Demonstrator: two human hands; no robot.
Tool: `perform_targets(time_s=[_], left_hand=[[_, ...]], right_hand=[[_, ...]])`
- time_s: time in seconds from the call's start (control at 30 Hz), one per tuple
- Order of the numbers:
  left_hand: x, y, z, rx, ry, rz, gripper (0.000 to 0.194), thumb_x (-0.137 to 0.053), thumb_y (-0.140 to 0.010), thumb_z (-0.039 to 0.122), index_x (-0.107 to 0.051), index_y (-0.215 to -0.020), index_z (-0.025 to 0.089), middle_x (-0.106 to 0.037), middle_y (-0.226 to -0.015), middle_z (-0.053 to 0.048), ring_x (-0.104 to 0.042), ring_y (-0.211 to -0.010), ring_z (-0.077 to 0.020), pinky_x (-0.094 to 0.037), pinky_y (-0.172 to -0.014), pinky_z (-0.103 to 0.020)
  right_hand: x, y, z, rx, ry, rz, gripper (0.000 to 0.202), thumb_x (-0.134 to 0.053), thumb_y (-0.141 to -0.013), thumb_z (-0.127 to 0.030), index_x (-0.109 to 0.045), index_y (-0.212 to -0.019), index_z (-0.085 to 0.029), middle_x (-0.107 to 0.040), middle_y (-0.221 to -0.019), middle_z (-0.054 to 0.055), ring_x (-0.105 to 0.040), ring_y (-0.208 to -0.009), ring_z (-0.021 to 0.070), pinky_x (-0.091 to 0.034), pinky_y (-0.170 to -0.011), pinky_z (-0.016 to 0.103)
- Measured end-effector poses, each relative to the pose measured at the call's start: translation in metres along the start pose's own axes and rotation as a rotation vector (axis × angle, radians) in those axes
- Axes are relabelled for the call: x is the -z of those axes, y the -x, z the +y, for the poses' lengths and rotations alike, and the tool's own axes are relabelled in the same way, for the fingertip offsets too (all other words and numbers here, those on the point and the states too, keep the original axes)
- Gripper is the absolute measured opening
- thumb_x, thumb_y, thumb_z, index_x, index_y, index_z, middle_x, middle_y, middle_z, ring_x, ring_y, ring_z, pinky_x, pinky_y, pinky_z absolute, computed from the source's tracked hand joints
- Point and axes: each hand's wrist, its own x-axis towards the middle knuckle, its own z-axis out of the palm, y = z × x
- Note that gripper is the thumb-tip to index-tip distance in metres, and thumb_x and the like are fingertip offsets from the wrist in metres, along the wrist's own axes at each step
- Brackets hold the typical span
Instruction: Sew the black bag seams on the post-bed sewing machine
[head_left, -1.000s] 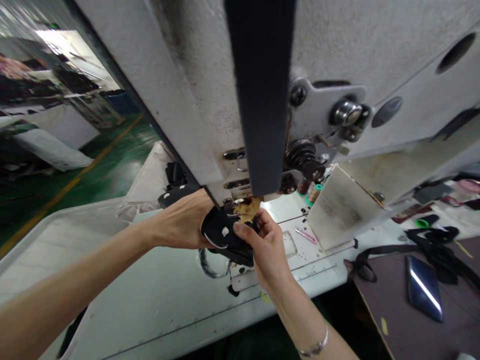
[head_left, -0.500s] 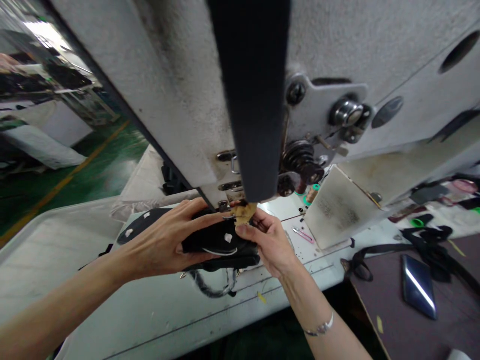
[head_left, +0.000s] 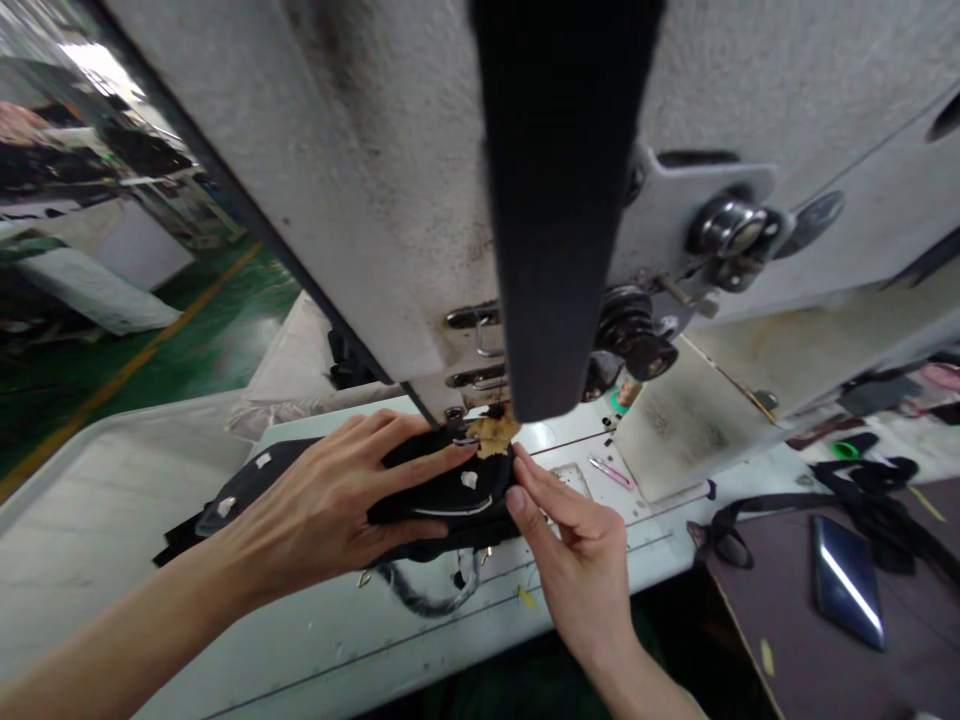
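Observation:
A black bag [head_left: 431, 500] with white patches lies on the pale sewing table, under the head of a sewing machine [head_left: 390, 230]. My left hand [head_left: 330, 500] rests on top of it, fingers spread and thumb along its near side. At the bag's right edge, my right hand [head_left: 581, 545] pinches the fabric between thumb and fingers. A torn yellowish scrap [head_left: 493, 436] sits by the presser foot, just past my left fingertips. The needle area is partly hidden behind a dark bar [head_left: 562, 230]. A plastic-wrapped handle [head_left: 427, 606] hangs out on the near side.
Pink thread snips [head_left: 611, 472] and a thread spool [head_left: 625, 395] are right of the needle area. Further right, a dark phone [head_left: 849, 580] and black straps [head_left: 757, 505] lie on a brown surface. A white bin [head_left: 67, 540] stands at left.
My right hand has let go of the yellowish scrap and moved down and right to the bag's edge. The left hand has shifted slightly down, still on the bag. The view has shifted a little.

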Motion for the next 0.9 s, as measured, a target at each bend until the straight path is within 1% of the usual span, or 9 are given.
perform_targets(time_s=[0.13, 0.23, 0.33, 0.43, 0.53, 0.67, 0.8, 0.9], left_hand=[[0.006, -0.001, 0.006, 0.027, -0.040, -0.044, 0.060, -0.060, -0.095, 0.044, -0.036, -0.150, 0.039, -0.051, -0.137, -0.009, -0.055, -0.112, -0.0271, -0.047, -0.092, -0.043], [0.007, -0.002, 0.008, 0.045, -0.063, -0.062, 0.060, -0.059, -0.095, 0.046, -0.035, -0.150, 0.041, -0.051, -0.139, -0.008, -0.056, -0.113, -0.0281, -0.049, -0.090, -0.044], [0.007, -0.003, 0.007, 0.034, -0.084, -0.049, 0.060, -0.057, -0.096, 0.047, -0.034, -0.151, 0.042, -0.053, -0.138, -0.008, -0.058, -0.111, -0.0286, -0.050, -0.089, -0.045], [0.009, -0.005, 0.007, 0.033, -0.105, -0.068, 0.058, -0.057, -0.096, 0.049, -0.037, -0.149, 0.040, -0.055, -0.135, -0.008, -0.060, -0.105, -0.0277, -0.052, -0.087, -0.044], [0.013, -0.007, 0.009, 0.057, -0.102, -0.071, 0.055, -0.058, -0.095, 0.049, -0.042, -0.147, 0.038, -0.056, -0.134, -0.008, -0.061, -0.103, -0.0271, -0.053, -0.086, -0.044], [0.014, -0.008, 0.012, 0.092, -0.047, -0.054, 0.056, -0.059, -0.094, 0.052, -0.043, -0.146, 0.039, -0.057, -0.133, -0.006, -0.061, -0.102, -0.0252, -0.054, -0.085, -0.043], [0.008, -0.007, 0.011, 0.096, -0.038, -0.034, 0.058, -0.057, -0.094, 0.053, -0.039, -0.148, 0.042, -0.053, -0.139, -0.004, -0.060, -0.109, -0.0263, -0.054, -0.089, -0.045], [0.005, -0.006, 0.010, 0.091, -0.048, -0.021, 0.057, -0.057, -0.095, 0.052, -0.039, -0.149, 0.043, -0.050, -0.143, -0.005, -0.058, -0.114, -0.0270, -0.053, -0.093, -0.046]], right_hand=[[0.003, -0.002, -0.006, 0.024, 0.062, -0.053, 0.029, -0.071, -0.089, -0.033, -0.072, -0.118, -0.035, -0.068, -0.130, -0.002, -0.062, -0.128, 0.0196, -0.048, -0.116, 0.036], [0.003, -0.005, -0.008, 0.052, 0.079, -0.090, 0.028, -0.069, -0.091, -0.032, -0.072, -0.119, -0.033, -0.066, -0.132, -0.001, -0.060, -0.130, 0.0203, -0.045, -0.117, 0.037], [0.003, -0.006, -0.009, 0.048, 0.047, -0.102, 0.028, -0.068, -0.092, -0.031, -0.072, -0.119, -0.030, -0.066, -0.133, 0.001, -0.059, -0.131, 0.0212, -0.044, -0.119, 0.039], [0.002, -0.008, -0.006, 0.010, -0.029, -0.091, 0.027, -0.071, -0.090, -0.032, -0.074, -0.116, -0.030, -0.067, -0.132, 0.001, -0.060, -0.130, 0.0218, -0.043, -0.119, 0.040], [0.002, -0.009, 0.001, -0.038, -0.112, -0.056, 0.030, -0.076, -0.085, -0.032, -0.075, -0.115, -0.031, -0.069, -0.130, 0.001, -0.061, -0.129, 0.0231, -0.044, -0.119, 0.043], [0.000, -0.007, 0.008, -0.041, -0.156, -0.025, 0.032, -0.078, -0.084, -0.031, -0.074, -0.116, -0.034, -0.068, -0.132, 0.001, -0.060, -0.130, 0.0244, -0.043, -0.119, 0.047], [-0.002, -0.004, 0.009, -0.020, -0.168, -0.023, 0.033, -0.076, -0.086, -0.030, -0.073, -0.119, -0.034, -0.066, -0.135, 0.001, -0.058, -0.132, 0.0238, -0.040, -0.121, 0.047], [-0.003, -0.003, 0.008, -0.006, -0.159, -0.018, 0.032, -0.076, -0.086, -0.030, -0.073, -0.118, -0.033, -0.066, -0.135, 0.001, -0.059, -0.132, 0.0240, -0.041, -0.121, 0.047]])
